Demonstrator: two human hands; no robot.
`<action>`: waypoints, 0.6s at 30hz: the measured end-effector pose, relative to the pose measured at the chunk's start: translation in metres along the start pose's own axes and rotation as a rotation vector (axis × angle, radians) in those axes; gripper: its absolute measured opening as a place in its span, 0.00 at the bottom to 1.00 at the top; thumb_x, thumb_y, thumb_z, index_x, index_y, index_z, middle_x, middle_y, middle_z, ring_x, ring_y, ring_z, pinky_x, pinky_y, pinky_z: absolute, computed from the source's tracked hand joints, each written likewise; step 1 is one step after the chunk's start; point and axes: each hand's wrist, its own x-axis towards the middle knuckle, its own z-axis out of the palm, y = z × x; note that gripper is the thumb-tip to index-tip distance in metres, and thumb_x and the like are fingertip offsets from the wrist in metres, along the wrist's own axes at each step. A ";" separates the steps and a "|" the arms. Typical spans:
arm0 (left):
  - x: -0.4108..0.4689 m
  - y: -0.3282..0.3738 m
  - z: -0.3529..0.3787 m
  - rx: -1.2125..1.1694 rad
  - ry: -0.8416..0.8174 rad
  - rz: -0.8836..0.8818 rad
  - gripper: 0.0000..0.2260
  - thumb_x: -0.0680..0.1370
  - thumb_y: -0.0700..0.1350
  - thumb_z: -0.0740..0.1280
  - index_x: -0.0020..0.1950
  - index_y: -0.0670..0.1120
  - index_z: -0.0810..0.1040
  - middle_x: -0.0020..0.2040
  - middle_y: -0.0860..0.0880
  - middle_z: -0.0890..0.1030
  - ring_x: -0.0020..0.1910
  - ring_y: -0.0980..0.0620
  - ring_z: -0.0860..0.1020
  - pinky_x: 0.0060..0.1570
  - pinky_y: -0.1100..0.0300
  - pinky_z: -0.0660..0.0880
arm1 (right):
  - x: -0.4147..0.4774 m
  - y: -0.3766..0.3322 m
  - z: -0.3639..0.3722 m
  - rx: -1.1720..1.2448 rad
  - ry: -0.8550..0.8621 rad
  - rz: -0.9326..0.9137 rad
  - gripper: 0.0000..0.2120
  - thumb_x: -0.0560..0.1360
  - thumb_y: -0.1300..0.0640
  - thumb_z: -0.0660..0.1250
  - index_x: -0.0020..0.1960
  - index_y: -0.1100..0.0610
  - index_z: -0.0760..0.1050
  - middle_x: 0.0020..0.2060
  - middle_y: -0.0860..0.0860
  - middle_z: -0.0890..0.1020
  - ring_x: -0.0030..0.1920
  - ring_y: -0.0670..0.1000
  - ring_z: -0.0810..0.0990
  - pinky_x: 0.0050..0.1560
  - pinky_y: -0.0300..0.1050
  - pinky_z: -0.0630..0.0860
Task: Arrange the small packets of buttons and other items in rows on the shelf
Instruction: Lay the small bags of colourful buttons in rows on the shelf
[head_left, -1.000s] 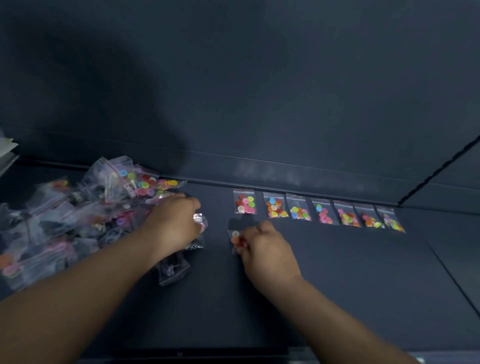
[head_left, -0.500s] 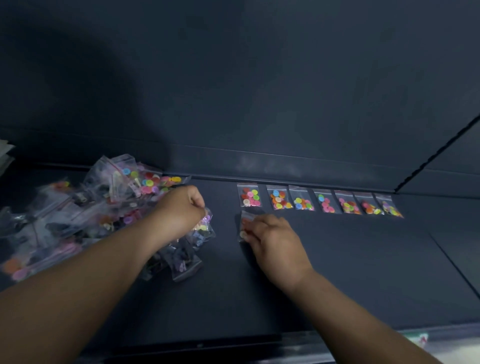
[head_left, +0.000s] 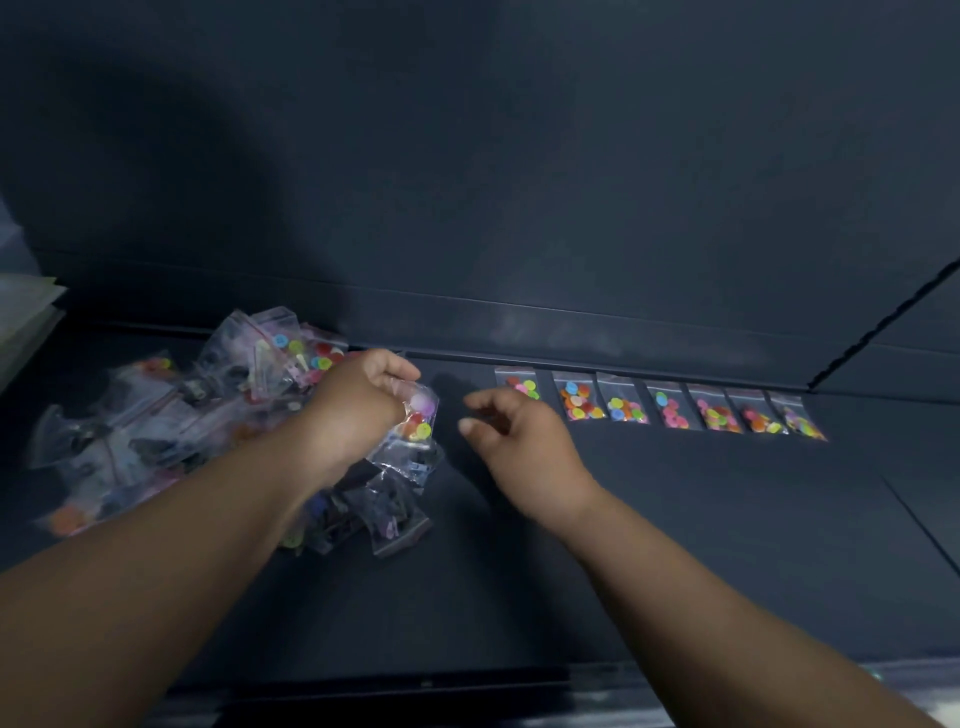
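Left hand (head_left: 358, 410): packet (head_left: 418, 415) pinched beside the pile (head_left: 156, 426)

Right hand (head_left: 519, 441) is held loosely curled, empty. Seven packets (head_left: 670, 410) are lined along the shelf's (head_left: 675, 545) back edge; most of the pile is left to be arranged

Nothing legible on screen right now. The row of packets (head_left: 670, 410) shows only coloured buttons through clear plastic, while the held packet (head_left: 418, 415) and the heap of packets (head_left: 156, 431) are too blurred to give up a letter. The dark shelf (head_left: 727, 545) bears no readable mark either.
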 end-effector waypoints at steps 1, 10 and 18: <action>-0.001 0.001 -0.002 -0.011 0.005 0.009 0.16 0.72 0.27 0.63 0.46 0.49 0.76 0.42 0.51 0.81 0.41 0.53 0.78 0.40 0.62 0.73 | 0.005 -0.006 0.005 0.068 -0.020 0.027 0.14 0.75 0.57 0.67 0.61 0.57 0.76 0.49 0.47 0.79 0.52 0.44 0.77 0.57 0.36 0.72; -0.004 0.004 -0.023 -0.101 0.106 0.129 0.09 0.73 0.31 0.68 0.36 0.43 0.76 0.40 0.44 0.81 0.35 0.55 0.76 0.30 0.73 0.70 | 0.030 -0.040 0.033 0.447 -0.124 0.097 0.09 0.75 0.67 0.66 0.38 0.55 0.76 0.29 0.50 0.75 0.27 0.43 0.71 0.27 0.31 0.68; -0.014 0.011 -0.017 0.119 0.114 0.393 0.13 0.71 0.32 0.70 0.32 0.49 0.78 0.47 0.51 0.77 0.45 0.61 0.76 0.43 0.76 0.68 | 0.032 -0.045 0.020 1.080 -0.209 0.370 0.06 0.76 0.66 0.63 0.43 0.57 0.73 0.32 0.51 0.80 0.32 0.46 0.81 0.37 0.37 0.80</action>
